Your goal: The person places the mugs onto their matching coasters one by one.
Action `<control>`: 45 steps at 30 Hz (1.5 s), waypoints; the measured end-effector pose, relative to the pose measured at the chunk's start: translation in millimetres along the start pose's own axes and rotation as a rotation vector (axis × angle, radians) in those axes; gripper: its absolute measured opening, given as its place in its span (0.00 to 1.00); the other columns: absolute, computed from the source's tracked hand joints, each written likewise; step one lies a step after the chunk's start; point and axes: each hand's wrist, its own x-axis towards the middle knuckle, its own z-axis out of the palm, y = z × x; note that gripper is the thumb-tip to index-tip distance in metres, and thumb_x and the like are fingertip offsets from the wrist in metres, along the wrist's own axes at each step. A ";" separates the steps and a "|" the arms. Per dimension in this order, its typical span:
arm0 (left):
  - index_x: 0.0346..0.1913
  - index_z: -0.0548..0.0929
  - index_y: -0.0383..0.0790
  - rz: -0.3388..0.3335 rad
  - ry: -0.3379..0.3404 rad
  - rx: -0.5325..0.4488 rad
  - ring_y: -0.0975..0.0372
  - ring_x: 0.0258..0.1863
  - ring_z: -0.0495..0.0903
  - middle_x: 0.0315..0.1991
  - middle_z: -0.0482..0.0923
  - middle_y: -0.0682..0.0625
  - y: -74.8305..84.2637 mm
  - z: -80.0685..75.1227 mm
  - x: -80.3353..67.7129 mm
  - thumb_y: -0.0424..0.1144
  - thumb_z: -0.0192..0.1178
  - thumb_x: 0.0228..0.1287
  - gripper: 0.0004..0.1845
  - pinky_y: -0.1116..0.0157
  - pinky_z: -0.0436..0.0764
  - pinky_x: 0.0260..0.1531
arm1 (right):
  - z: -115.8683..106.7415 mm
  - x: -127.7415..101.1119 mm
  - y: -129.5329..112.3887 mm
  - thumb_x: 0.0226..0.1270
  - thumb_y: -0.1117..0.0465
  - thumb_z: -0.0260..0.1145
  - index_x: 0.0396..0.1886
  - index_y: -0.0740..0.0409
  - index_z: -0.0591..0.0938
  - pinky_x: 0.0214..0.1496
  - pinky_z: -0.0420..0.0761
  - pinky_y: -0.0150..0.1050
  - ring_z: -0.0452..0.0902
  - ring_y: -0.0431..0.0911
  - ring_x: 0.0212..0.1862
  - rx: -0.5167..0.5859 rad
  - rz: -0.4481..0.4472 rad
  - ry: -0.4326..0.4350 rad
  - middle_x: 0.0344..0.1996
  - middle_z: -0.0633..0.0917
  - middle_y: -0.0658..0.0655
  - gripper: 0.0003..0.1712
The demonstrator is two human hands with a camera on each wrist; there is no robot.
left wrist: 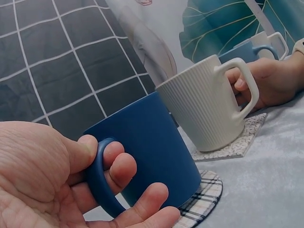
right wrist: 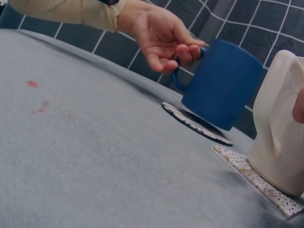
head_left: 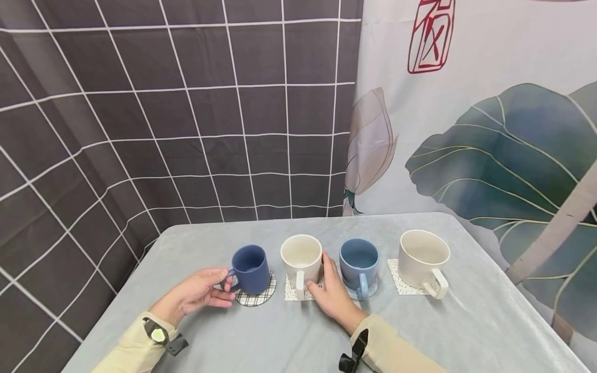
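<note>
The dark blue mug [head_left: 251,268] stands on a round checked coaster [head_left: 258,296] at the left end of a row of cups on the grey table [head_left: 466,331]. The left hand [head_left: 198,292] holds its handle: two fingers [left wrist: 118,166] are curled through the loop and the thumb lies on top, so the hand is closed around the handle. In the right wrist view the mug looks tilted, its base partly lifted from the coaster.

Just beside it stands a ribbed cream mug [head_left: 301,259] on a square speckled coaster [head_left: 293,294]. The right hand [head_left: 333,292] lies against the right side of this mug, fingers mostly straight and only loosely bent. The left wrist view shows its fingers behind the handle, but I cannot tell if they grip it.

There are four mugs in total: one dark blue, one lighter blue mug [head_left: 359,264], and two cream, the second cream mug [head_left: 423,261] at the far right. Each mug has its own coaster, so four coasters.
</note>
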 end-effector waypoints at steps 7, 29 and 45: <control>0.41 0.77 0.41 -0.002 0.010 -0.035 0.59 0.39 0.87 0.32 0.77 0.54 -11.6 -3.0 2.3 0.47 0.43 0.83 0.17 0.52 0.86 0.48 | -0.2 -0.3 -0.4 0.65 0.60 0.66 0.80 0.68 0.49 0.76 0.56 0.61 0.54 0.63 0.77 -0.014 -0.011 -0.010 0.76 0.58 0.70 0.51; 0.43 0.78 0.41 0.007 -0.002 -0.051 0.57 0.41 0.88 0.37 0.79 0.53 -12.9 -3.0 0.1 0.47 0.44 0.82 0.16 0.52 0.86 0.48 | -1.0 -1.3 2.4 0.66 0.59 0.66 0.80 0.67 0.48 0.76 0.56 0.61 0.54 0.63 0.77 -0.034 -0.008 -0.018 0.76 0.58 0.70 0.51; 0.63 0.72 0.39 0.155 0.172 0.169 0.63 0.52 0.80 0.55 0.78 0.50 -22.2 -7.2 9.5 0.51 0.42 0.83 0.22 0.63 0.81 0.53 | -6.1 -2.1 -18.6 0.59 0.63 0.69 0.80 0.62 0.51 0.75 0.57 0.62 0.53 0.59 0.77 -0.007 -0.291 0.135 0.75 0.58 0.66 0.54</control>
